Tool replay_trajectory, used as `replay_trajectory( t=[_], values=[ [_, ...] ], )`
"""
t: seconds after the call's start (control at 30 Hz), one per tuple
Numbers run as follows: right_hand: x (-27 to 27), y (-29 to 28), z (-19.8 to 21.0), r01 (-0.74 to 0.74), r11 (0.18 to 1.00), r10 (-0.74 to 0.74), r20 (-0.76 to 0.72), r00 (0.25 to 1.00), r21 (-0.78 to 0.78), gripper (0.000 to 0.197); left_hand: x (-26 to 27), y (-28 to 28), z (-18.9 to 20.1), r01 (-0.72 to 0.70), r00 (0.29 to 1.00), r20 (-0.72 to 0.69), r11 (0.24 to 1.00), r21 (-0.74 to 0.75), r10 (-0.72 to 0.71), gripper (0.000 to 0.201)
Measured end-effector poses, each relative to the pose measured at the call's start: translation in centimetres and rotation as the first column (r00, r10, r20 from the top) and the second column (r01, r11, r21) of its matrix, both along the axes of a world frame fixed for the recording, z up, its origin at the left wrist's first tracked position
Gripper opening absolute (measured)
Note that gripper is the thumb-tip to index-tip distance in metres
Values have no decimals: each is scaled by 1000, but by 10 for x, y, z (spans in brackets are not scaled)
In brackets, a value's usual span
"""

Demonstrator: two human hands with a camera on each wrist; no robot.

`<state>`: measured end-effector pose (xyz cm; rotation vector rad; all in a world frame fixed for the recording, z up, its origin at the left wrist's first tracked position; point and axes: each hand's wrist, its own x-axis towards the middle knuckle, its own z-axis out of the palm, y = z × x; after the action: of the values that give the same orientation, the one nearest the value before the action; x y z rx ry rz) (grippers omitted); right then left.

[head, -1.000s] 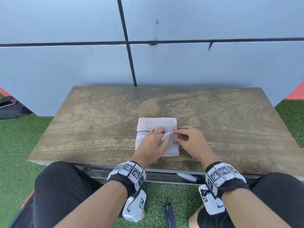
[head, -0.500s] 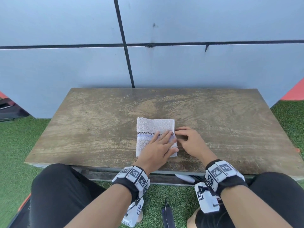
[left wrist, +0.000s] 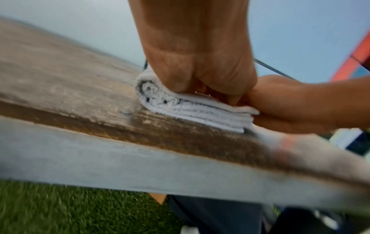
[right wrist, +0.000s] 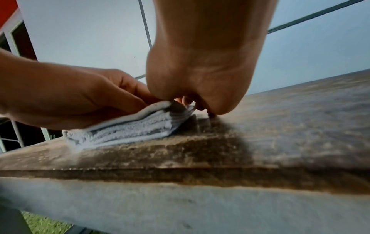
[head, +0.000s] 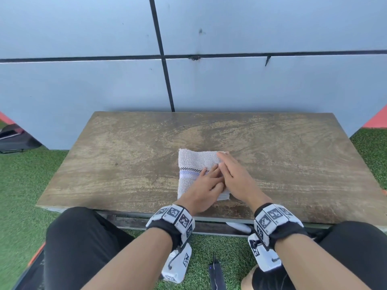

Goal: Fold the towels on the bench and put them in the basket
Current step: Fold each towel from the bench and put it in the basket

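A: Left side first. Bench (head: 104,164), worn wood, bare at that end. Towel (head: 194,162) lies near the middle of the near half, folded to a thick pad of several layers, checked stripe running across it

B: Long axis?

A: Near to far, away from the person. Short side faces the front edge. From the left wrist view the fold's rounded edge is on the left, the stacked open edges on the right

B: Hands?

A: Left hand (head: 206,186) lies flat on the near half of the towel, fingers straight and together, pressing down, nothing pinched. Right hand (head: 234,176) sits along the towel's right edge, fingers straight, tips reaching the far right corner, side of the hand against the stacked edges

B: Right wrist view agree?

A: Partly. Heel of the right hand is down at the towel's corner; the fingers are hidden there

B: So which hand is nearer for the lift?

A: Both touch it. My guess: the towel sits directly under the left palm and just left of the right hand, so the right could slide under the open edge while the left clamps from above

B: Basket?

A: Not in any view. Direction of the carry cannot be told
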<state>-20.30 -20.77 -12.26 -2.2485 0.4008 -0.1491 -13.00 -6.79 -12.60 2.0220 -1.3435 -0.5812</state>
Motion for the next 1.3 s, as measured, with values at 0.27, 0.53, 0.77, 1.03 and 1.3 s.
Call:
replay_trajectory(
  t=[0.27,0.53,0.77,1.03,1.3],
  values=[
    [-3,4,-23,-100,974,60,-194,979,-204,60,8,13,-9,-87,938,334,996,-31,93,40],
    [10,13,-4,-134,865,-18,-297,955,-483,57,15,21,-20,-430,817,491,887,169,303,72],
    [45,46,-11,-59,913,8,-127,992,-403,58,14,24,-19,-400,835,482,894,201,265,82],
    [41,28,-28,-115,888,47,-162,986,-446,60,37,43,-22,-319,915,307,934,158,261,66],
    [40,27,-30,-79,897,11,-158,987,-435,66,41,48,-24,-372,903,300,910,184,308,63]
  ],
)
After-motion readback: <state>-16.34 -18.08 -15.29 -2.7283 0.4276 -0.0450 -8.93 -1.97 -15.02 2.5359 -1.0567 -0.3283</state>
